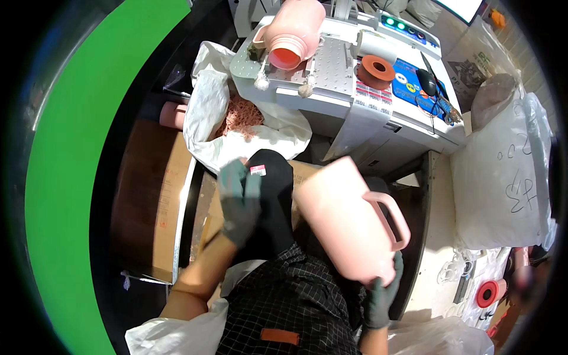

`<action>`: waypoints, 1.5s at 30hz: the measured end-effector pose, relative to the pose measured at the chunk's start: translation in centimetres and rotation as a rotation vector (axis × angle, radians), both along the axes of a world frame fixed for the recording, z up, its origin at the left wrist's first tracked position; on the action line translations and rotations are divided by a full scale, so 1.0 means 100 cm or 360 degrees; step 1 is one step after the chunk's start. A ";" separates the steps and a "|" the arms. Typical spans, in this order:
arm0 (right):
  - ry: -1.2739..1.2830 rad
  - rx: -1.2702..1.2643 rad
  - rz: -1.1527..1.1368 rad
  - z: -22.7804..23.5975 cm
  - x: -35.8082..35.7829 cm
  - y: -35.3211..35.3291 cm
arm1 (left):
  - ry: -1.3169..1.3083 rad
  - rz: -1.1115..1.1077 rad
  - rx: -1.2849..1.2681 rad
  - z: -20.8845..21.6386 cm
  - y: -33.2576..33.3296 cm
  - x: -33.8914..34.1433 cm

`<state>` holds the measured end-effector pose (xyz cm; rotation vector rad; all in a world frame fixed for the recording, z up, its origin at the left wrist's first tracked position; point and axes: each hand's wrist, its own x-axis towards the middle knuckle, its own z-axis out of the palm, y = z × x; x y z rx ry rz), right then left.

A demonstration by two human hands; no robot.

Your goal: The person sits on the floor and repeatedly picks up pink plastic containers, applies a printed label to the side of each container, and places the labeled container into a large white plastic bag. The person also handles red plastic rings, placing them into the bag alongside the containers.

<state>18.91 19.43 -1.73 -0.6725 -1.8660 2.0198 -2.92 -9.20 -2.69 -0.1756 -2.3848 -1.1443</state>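
Observation:
My right hand, in a dark grey-green glove, grips a pink jug by its narrow lower corner. The jug lies tilted over my lap, its loop handle facing right. Motion blurs my left hand, gloved alike; its fingers look stretched out above my left knee, and I see nothing in them. Beside those fingertips a small red and white sticker sits on the dark trouser cloth. A second pink jug lies on the perforated plate of the machine ahead, its round open mouth toward me.
A white sack of pink scraps stands ahead left, beside a cardboard box. On the machine top are an orange tape roll, a label strip and a black mouse. A full white bag stands right.

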 end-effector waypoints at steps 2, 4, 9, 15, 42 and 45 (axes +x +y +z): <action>0.0252 0.0116 0.0201 -0.014 -0.022 -0.030 | 0.0574 -0.0093 -0.1034 -0.053 -0.046 -0.033; 0.0184 0.0668 0.0588 -0.016 -0.040 -0.041 | 0.0221 -0.0197 -0.0575 -0.068 -0.053 -0.037; 0.0291 0.1077 0.0613 -0.054 -0.027 -0.049 | -0.0834 0.0078 0.0175 -0.043 -0.036 -0.041; 0.0204 0.0945 0.0585 -0.057 -0.022 -0.054 | -0.0086 0.0000 0.0081 -0.056 -0.038 -0.025; 0.0354 0.1056 0.0633 -0.042 -0.031 -0.054 | -0.0438 -0.0251 0.0924 -0.045 -0.044 0.023; 0.0360 0.0404 0.0610 -0.032 -0.036 -0.059 | 0.0011 -0.0721 -0.0024 -0.011 -0.001 0.010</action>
